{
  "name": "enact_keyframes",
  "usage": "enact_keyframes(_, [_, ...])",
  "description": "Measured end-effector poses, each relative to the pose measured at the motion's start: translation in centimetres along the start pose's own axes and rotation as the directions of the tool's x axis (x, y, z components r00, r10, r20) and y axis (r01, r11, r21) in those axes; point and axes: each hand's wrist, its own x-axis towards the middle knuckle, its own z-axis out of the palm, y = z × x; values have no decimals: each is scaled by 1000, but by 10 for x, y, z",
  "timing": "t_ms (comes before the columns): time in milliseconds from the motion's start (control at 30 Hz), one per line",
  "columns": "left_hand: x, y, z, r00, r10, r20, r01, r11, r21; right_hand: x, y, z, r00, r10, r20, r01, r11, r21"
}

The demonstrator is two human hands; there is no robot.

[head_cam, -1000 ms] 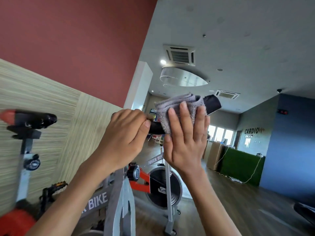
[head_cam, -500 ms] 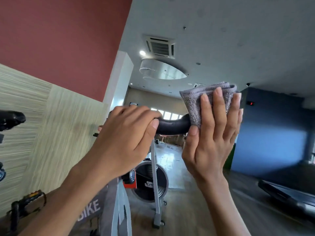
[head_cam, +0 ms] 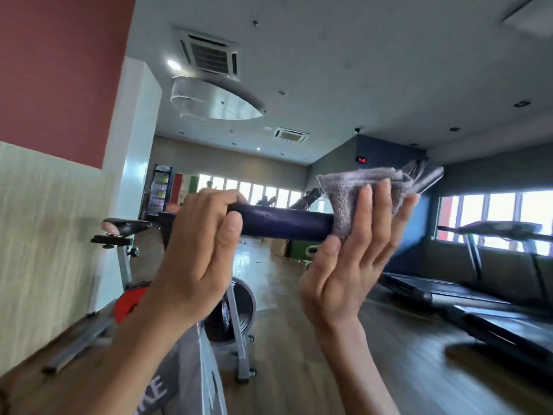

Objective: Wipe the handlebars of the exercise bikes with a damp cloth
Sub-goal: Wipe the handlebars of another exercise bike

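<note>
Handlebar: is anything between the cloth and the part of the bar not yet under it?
The bare stretch of handlebar left of the cloth is free. Further left, the left hand grips the bar, covering that section. The right hand presses the cloth on with straight fingers.

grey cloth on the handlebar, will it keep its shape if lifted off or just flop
Probably floppy: the grey cloth drapes over the handlebar, its folds bunching under the flat fingers of the right hand. Likely light, since those fingers alone keep it there. Its looped texture suggests grip rather than slip.
</note>
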Motion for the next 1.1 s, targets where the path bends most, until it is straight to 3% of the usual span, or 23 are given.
enact_keyframes(100, [1,-4,2,999,21,-35,-21,1000,-11,-21,-30,12,989,-111,93,113,993,-17])
enact_keyframes(233, [3,-6,4,997,49,-54,-51,998,-30,-26,-16,2,945,-267,190,280,959,-45])
enact_keyframes(300, [2,-7,4,998,46,-47,-48,998,-42,-18,-4,-6,966,-213,150,222,974,-51])
enact_keyframes(400, [0,-3,4,999,31,-45,-33,999,-40,-3,-5,-6,998,41,55,-41,999,0])
enact_keyframes(467, [0,0,4,998,14,-53,-17,999,-44,-3,-26,2,995,77,56,-78,997,5])
enact_keyframes(600, [0,3,3,998,-1,-58,-2,999,-52,-16,-27,-2,940,-282,190,303,949,-90])
enact_keyframes(633, [0,2,2,999,0,-48,-2,999,-51,-11,-14,-6,939,-290,187,313,943,-111])
enact_keyframes(767, [-2,3,0,999,-32,-13,31,998,-48,4,-9,-8,998,33,53,-31,999,-37])
enact_keyframes(933, [0,11,-4,999,-50,-20,46,988,-147,-9,-50,-5,969,-166,183,168,986,8])
enact_keyframes(1033, [0,25,-2,990,-127,-60,109,964,-241,-3,-42,-15,972,-111,209,63,972,226])
enact_keyframes(1100, [1,34,1,979,-188,-74,163,952,-260,2,-38,-21,959,-135,249,76,970,233])
